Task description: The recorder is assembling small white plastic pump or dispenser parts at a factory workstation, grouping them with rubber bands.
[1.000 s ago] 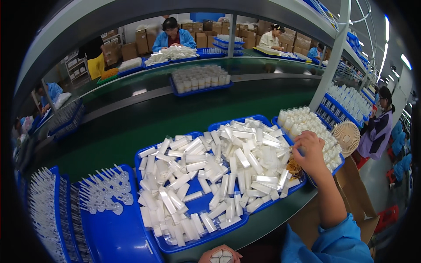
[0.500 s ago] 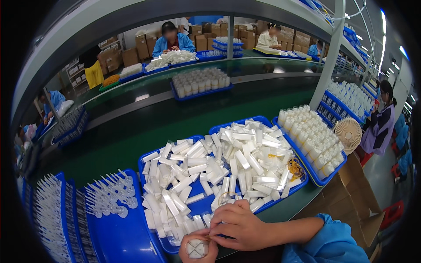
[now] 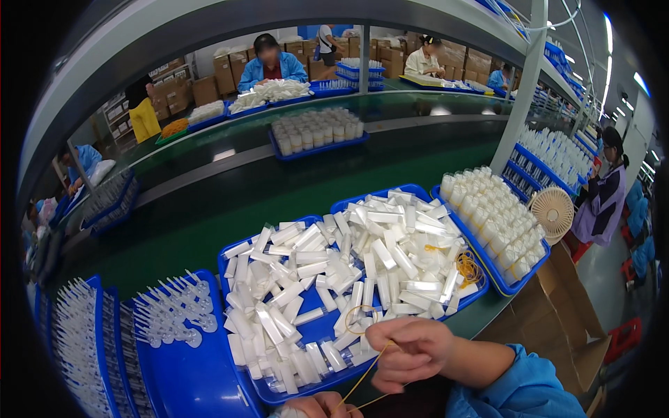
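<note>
My right hand pinches a yellow rubber band and stretches it up from my left hand. That left hand, cut off by the lower edge, is closed around a bundle of white plastic-wrapped pieces, of which only a pale sliver shows. Just beyond my hands, loose white wrapped pieces lie heaped in a blue tray. A second blue tray beside it holds more of them, with several loose yellow rubber bands on top at its right end.
Banded white bundles fill a blue tray at the right, near a small fan and a cardboard box. At the left, a blue tray carries thin clear-white stemmed parts. A green conveyor runs behind; people work across it.
My right hand has moved up and to the right, drawing the rubber band out long. My left hand has sunk toward the lower edge, taking the bundle mostly out of view.
</note>
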{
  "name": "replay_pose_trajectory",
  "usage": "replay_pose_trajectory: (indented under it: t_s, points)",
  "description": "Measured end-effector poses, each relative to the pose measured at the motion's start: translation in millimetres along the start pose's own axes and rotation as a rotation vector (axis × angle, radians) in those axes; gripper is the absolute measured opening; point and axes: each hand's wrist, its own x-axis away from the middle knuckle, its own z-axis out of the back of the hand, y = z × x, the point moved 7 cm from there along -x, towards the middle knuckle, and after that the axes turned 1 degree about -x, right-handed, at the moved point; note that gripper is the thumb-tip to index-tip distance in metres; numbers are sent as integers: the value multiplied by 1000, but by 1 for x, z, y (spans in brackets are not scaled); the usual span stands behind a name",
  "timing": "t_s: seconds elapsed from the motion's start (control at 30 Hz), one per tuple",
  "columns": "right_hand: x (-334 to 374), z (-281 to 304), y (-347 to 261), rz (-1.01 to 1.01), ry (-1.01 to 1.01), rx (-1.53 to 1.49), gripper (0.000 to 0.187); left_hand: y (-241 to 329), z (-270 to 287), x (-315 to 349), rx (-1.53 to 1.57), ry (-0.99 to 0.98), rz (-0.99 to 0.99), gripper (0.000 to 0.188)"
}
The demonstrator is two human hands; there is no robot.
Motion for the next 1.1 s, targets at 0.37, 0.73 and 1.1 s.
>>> replay_pose_trajectory:
  t_s: [0.37, 0.73, 1.1]
  points:
    - [16, -62, 67, -14, -512, 1593, 55, 2, 21, 0, -879, 654, 279, 108]
    - [12, -16, 22, -45, 7, 969, 52, 7, -14, -1, -1433, 408, -285, 93]
    - [37, -38, 34, 273, 191, 1914, 28, -33, -19, -1, -1589, 74, 72, 55]
